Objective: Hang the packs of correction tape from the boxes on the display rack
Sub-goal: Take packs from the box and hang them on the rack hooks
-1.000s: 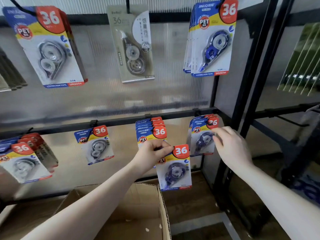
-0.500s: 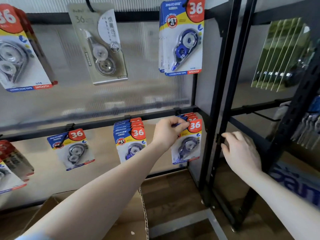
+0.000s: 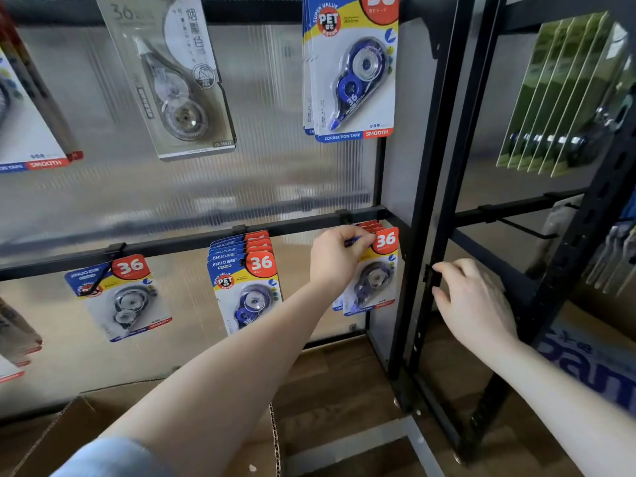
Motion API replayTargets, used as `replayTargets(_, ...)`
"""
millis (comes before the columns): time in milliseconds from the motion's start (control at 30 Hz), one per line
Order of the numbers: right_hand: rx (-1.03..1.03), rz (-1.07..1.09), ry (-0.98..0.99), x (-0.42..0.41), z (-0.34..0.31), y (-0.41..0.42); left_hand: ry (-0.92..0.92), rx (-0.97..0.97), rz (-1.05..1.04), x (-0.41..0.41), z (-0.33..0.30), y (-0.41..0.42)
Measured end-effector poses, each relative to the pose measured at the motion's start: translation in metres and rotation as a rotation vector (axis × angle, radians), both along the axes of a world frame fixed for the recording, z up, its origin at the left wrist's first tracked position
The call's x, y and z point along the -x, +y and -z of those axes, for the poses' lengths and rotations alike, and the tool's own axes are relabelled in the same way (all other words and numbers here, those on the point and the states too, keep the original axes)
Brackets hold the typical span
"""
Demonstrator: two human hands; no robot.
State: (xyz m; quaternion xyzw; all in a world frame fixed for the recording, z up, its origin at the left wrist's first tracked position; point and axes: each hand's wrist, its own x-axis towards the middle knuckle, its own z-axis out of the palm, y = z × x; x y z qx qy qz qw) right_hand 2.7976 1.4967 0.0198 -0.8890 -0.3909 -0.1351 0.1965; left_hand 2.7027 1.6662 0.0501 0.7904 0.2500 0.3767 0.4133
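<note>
Pack: the front pack [image 3: 373, 273] is hanging at the right end of the rack's lower rail [image 3: 192, 241], just beside the right post [image 3: 433, 201], at the front of a small stack on the same hook.
Handling: it is looking light and flat, a stiff card with a clear blister over the dispenser; the card will likely be bending if pushed hard, and the punched hole at the top is probably the weak spot.
Where to hold: the top edge of the card, beside the red "36" badge, is judged the best place, since it is keeping the hole steerable along the hook; the blister is smooth and likely slippery.
Left hand: the left hand [image 3: 335, 258] is pinching the top left part of that pack, fingers curled over the card's upper edge and covering the hook there.
Left arm: it is reaching up and right from the lower left, forearm nearly straight, crossing over the box [image 3: 51, 438].
Right hand: the right hand [image 3: 473, 304] is holding nothing, fingers loosely bent, fingertips touching the right post near a small black clip.
Right arm: it is coming in from the lower right corner, wrist level.
Other stock: more packs are hanging along both rails.
</note>
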Motion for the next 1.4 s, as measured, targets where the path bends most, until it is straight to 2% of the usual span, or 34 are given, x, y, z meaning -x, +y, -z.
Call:
replayTargets(167, 0.025, -0.002, 0.001, -0.004, 0.005, -0.002, 0.023, -0.017, 0.013, -0.006, 0.000, 0.008)
replayTargets(300, 0.039, 0.023, -0.001, -0.006, 0.009, -0.003, 0.118, -0.161, 0.031, -0.008, 0.004, 0.010)
replayTargets(500, 0.061, 0.015, 0.001, -0.008, 0.014, -0.007, 0.126, -0.261, 0.048, -0.005, 0.010, 0.011)
replayTargets(733, 0.075, 0.018, -0.010, -0.011, 0.019, -0.005, 0.112, -0.245, 0.005, -0.009, 0.004, 0.013)
replayTargets(1000, 0.101, 0.019, -0.014, -0.009, 0.024, -0.003, 0.015, -0.059, -0.003, -0.006, 0.005, 0.011)
replayTargets(1400, 0.132, 0.018, -0.012, -0.013, 0.027, -0.005, 0.001, -0.183, -0.066, -0.009, 0.023, 0.012)
